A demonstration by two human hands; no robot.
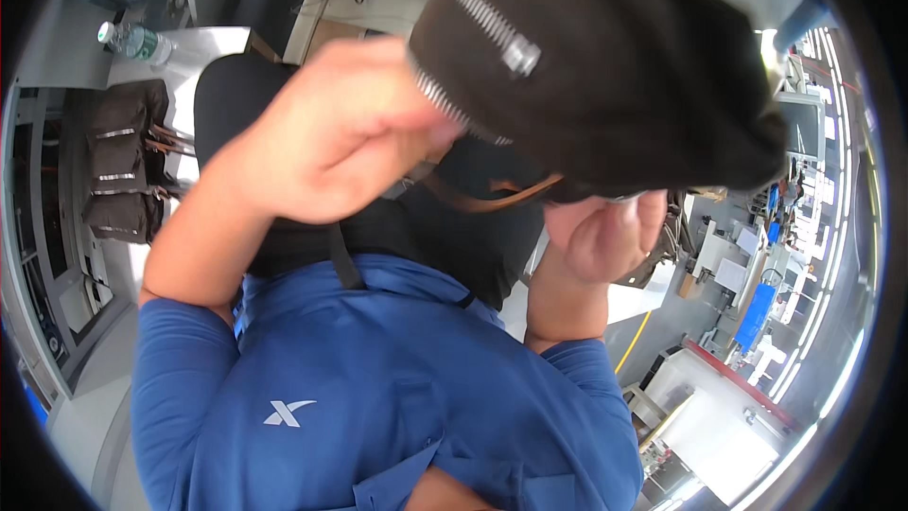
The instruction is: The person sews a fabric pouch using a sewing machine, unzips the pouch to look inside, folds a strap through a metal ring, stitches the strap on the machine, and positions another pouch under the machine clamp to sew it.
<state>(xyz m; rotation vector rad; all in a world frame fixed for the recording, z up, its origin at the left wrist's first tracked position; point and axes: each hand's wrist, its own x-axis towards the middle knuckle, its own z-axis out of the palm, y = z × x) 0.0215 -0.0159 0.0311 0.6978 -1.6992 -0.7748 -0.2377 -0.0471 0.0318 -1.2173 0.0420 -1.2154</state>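
Note:
A dark brown fabric bag (605,66) with a pale-toothed zipper (487,24) is held up in front of me, partly blurred. My left hand (331,132) is closed, its fingertips pinching the bag's zippered edge. Under the bag's lower right side, my right hand (605,237) grips it with curled fingers; the bag hides part of that grip. A brown strap (501,199) hangs in a curve between both hands.
Several similar dark bags (128,161) with brown straps lie in a row on a white table (203,47) at the left. A clear bottle (137,43) lies near them. At the right are a red-edged white bench (719,416) and a blue bin (757,317).

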